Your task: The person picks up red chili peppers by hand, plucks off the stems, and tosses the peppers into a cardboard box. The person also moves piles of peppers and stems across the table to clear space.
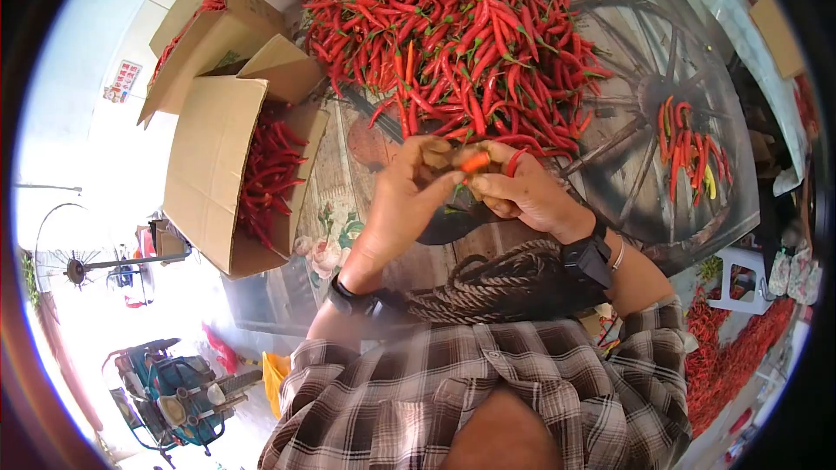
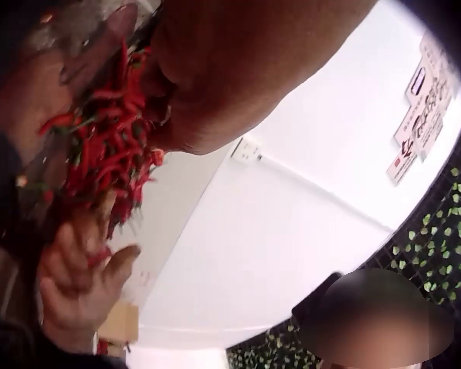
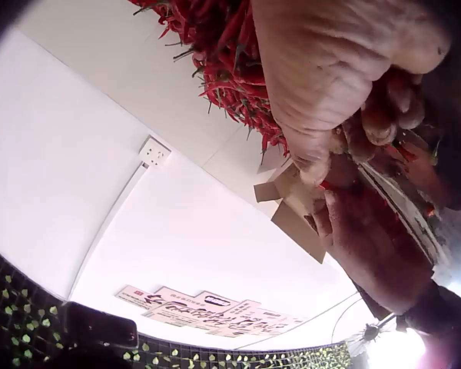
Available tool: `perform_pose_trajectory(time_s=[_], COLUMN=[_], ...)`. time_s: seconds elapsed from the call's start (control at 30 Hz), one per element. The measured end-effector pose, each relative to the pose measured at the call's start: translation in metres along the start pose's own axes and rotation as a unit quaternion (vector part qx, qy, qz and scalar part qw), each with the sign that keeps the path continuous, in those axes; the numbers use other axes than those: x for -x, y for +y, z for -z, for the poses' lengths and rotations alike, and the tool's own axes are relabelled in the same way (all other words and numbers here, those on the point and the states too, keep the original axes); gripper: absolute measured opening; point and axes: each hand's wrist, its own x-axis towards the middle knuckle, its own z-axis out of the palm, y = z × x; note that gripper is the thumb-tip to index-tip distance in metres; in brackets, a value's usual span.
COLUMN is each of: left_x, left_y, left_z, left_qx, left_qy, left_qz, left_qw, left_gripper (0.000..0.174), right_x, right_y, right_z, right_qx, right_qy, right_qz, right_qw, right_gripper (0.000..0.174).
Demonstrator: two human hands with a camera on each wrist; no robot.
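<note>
Close together over the near edge of a big heap of red chili peppers (image 1: 470,35), the two hands meet at an orange-red chili pepper (image 1: 475,163) that is partly blurred. The left hand (image 1: 402,196) has its fingers curled and its thumb reaching toward the right hand, pinching at this pepper. From the other side, the right hand (image 1: 533,194) holds it with bent fingers; a curved red chili (image 1: 515,162) shows by its index finger. In the right wrist view, a bit of red (image 3: 325,185) shows between the hands' fingertips. The fingers hide most of the held pepper.
An open cardboard box (image 1: 213,174) of chilies stands at left, another box (image 1: 209,43) behind it. A small group of red, orange and yellow chilies (image 1: 692,152) lies at right on the wheel-patterned tabletop (image 1: 610,135). More chilies (image 1: 740,365) lie below at right, near a white stool (image 1: 743,278).
</note>
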Motion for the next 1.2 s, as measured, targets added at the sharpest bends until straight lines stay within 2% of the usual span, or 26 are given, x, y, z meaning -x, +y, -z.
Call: perform_pose_trajectory(time_s=[0.07, 0.13, 0.17, 0.2, 0.27, 0.3, 0.37, 0.4, 0.47, 0.53, 0.6, 0.67, 0.8, 0.87, 0.9, 0.97, 1.07, 1.2], left_x=[-0.004, -0.016, -0.018, -0.021, -0.026, -0.027, -0.029, -0.029, -0.027, -0.024, -0.018, -0.011, -0.003, 0.005, 0.007, 0.011, 0.013, 0.014], left_y=[-0.001, -0.001, 0.002, -0.004, -0.022, -0.024, -0.026, -0.025, -0.023, -0.027, -0.031, -0.034, -0.017, 0.007, 0.005, 0.001, 0.007, 0.011], left_z=[0.001, 0.015, 0.017, 0.019, 0.022, 0.021, 0.019, 0.020, 0.027, 0.038, 0.047, 0.052, 0.051, 0.036, 0.027, 0.011, 0.000, 0.002], left_qx=[-0.004, -0.199, -0.224, -0.227, -0.429, -0.429, -0.393, -0.392, -0.296, -0.288, -0.279, -0.109, -0.095, 0.039, 0.041, 0.049, 0.019, 0.071], left_qy=[0.001, 0.101, 0.118, 0.118, 0.121, 0.118, 0.088, 0.086, 0.072, 0.077, 0.080, 0.108, 0.090, 0.025, 0.022, -0.081, -0.115, -0.108], left_qz=[0.002, -0.055, -0.005, -0.006, -0.121, -0.123, -0.019, -0.018, 0.060, 0.060, 0.061, 0.021, 0.011, 0.159, 0.159, 0.089, 0.051, 0.098], left_qw=[1.000, 0.973, 0.967, 0.967, 0.887, 0.887, 0.915, 0.916, 0.950, 0.953, 0.955, 0.988, 0.991, 0.986, 0.986, 0.992, 0.992, 0.987], left_gripper=[0.029, 0.033, 0.036, 0.036, 0.037, 0.037, 0.043, 0.043, 0.039, 0.035, 0.031, 0.025, 0.021, 0.022, 0.022, 0.022, 0.023, 0.021], right_x=[0.001, 0.000, 0.000, 0.000, 0.000, 0.000, -0.001, -0.002, -0.003, -0.003, 0.000, -0.001, 0.000, 0.000, 0.000, 0.002, 0.003, 0.001], right_y=[-0.002, -0.005, -0.007, -0.008, -0.007, -0.005, -0.003, -0.003, -0.002, -0.003, -0.006, -0.006, -0.008, -0.010, -0.010, -0.009, -0.004, 0.000], right_z=[0.004, 0.007, 0.008, 0.008, 0.011, 0.013, 0.013, 0.012, 0.011, 0.007, 0.002, 0.008, 0.008, 0.004, 0.002, -0.002, 0.002, 0.004], right_qx=[-0.022, -0.047, -0.054, -0.061, -0.045, -0.027, -0.022, -0.016, -0.025, -0.033, -0.065, -0.048, -0.052, -0.037, -0.023, -0.008, 0.007, -0.006], right_qy=[0.016, 0.028, 0.021, 0.013, -0.005, -0.021, -0.018, -0.020, -0.011, -0.002, 0.019, 0.005, -0.029, -0.015, -0.002, -0.002, -0.002, 0.032], right_qz=[0.003, 0.006, 0.007, 0.009, 0.014, 0.016, 0.035, 0.051, 0.053, 0.057, 0.016, 0.006, -0.018, -0.019, -0.021, -0.013, -0.009, 0.018], right_qw=[1.000, 0.998, 0.998, 0.998, 0.999, 0.999, 0.999, 0.998, 0.998, 0.998, 0.998, 0.999, 0.998, 0.999, 0.999, 1.000, 1.000, 0.999], right_gripper=[0.020, 0.019, 0.019, 0.019, 0.023, 0.027, 0.030, 0.032, 0.032, 0.033, 0.030, 0.027, 0.019, 0.019, 0.020, 0.022, 0.024, 0.021])
